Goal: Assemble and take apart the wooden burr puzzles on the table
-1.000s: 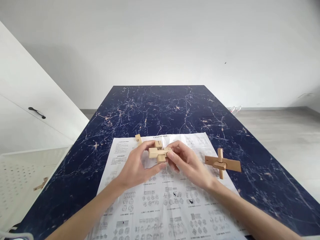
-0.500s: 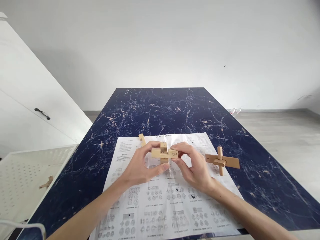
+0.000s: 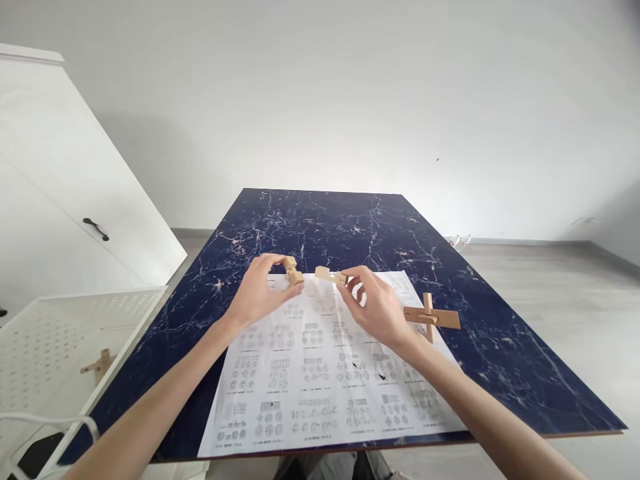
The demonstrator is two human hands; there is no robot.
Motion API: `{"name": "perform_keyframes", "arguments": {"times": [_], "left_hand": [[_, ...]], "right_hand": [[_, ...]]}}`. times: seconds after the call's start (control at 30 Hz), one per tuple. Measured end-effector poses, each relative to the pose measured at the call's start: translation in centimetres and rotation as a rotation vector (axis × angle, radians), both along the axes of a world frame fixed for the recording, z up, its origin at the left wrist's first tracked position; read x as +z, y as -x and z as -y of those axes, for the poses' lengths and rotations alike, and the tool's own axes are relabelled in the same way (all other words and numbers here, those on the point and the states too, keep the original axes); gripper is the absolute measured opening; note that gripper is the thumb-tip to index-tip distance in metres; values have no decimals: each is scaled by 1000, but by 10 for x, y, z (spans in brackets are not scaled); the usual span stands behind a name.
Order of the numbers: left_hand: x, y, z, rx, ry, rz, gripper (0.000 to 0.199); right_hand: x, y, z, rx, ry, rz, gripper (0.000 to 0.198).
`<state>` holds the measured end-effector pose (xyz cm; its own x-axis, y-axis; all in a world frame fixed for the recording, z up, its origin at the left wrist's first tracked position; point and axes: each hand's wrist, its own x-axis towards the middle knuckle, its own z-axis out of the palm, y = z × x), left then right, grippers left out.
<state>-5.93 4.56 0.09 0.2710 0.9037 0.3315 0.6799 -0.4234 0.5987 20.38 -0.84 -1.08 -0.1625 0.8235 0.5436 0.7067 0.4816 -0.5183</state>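
My left hand (image 3: 261, 288) grips a notched wooden puzzle piece (image 3: 293, 270) between thumb and fingers, holding it upright above the sheet's far edge. In my right hand (image 3: 373, 301) is a second notched wooden puzzle piece (image 3: 327, 275), pinched at its right end and pointing left. A gap separates the two pieces. Beneath both hands lies a white instruction sheet (image 3: 320, 420) printed with rows of small diagrams. Just right of my right hand rests a cross-shaped wooden puzzle (image 3: 447, 319) made of interlocked pieces.
A dark blue marbled table (image 3: 320, 227) carries the sheet. On the left, a white perforated basket (image 3: 55, 347) holds another wooden puzzle (image 3: 103, 363), near a white cable (image 3: 45, 419). A white cabinet (image 3: 60, 180) stands behind it, and a pale wall (image 3: 320, 100) rises beyond the table.
The wooden pieces, joined between my hands before, are now apart, one in each hand. My left hand has moved left and away from me; the view has shifted slightly.
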Motion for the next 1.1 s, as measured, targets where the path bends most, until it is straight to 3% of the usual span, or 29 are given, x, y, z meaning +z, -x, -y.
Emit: {"name": "perform_keyframes", "arguments": {"times": [0.17, 0.47, 0.7, 0.83, 0.93, 1.1], "left_hand": [[-24, 33, -4, 94, -4, -64, 56], [-37, 39, -9, 111, 37, -203, 58], [-35, 37, -3, -51, 73, -202, 88], [-32, 30, 4, -82, 81, -213, 85], [-28, 23, 6, -76, 155, -217, 89], [-26, 0, -3, -121, 205, -172, 94]], "right_hand": [[-24, 23, -30, -90, 88, 301, 7], [-29, 55, -37, 18, 122, 365, 9], [-20, 46, -27, 277, 145, 315, 46], [-13, 19, 3, 253, 154, 191, 54], [-8, -8, 44, 179, 246, 117, 49], [-9, -50, 110, 81, 234, 72, 36]]}}
